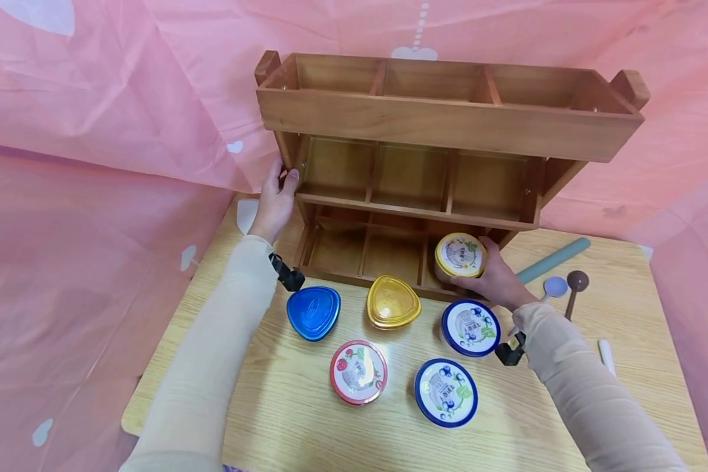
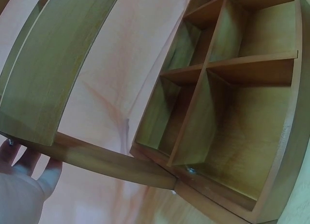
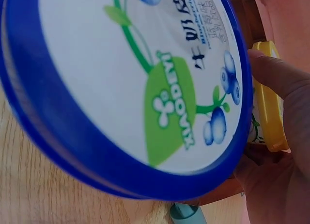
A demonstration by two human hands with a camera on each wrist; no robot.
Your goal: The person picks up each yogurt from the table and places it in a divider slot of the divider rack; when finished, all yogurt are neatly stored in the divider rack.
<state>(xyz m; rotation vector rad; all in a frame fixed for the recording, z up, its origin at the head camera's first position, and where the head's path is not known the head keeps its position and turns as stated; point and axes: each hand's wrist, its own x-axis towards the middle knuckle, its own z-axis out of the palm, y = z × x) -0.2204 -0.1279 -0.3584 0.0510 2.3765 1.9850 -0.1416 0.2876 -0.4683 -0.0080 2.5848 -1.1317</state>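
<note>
Holding a yellow-lidded tub at the mouth of the lower right compartment of a wooden rack, the right hand wraps its fingers round the tub's side, thumb on the near edge; the tub is tilted, lid facing the camera. The left hand clasps the rack's left upright, fingers curled behind the post. Risk, as a judgement: the tub could catch on the compartment's front lip or divider and slip from the grip, and the rack might shift if the steadying hand loosens. On the counter just before the rack lie a blue lidded box, a yellow lidded box, two blue-rimmed tubs and a red-rimmed tub; spoons lie at right.
</note>
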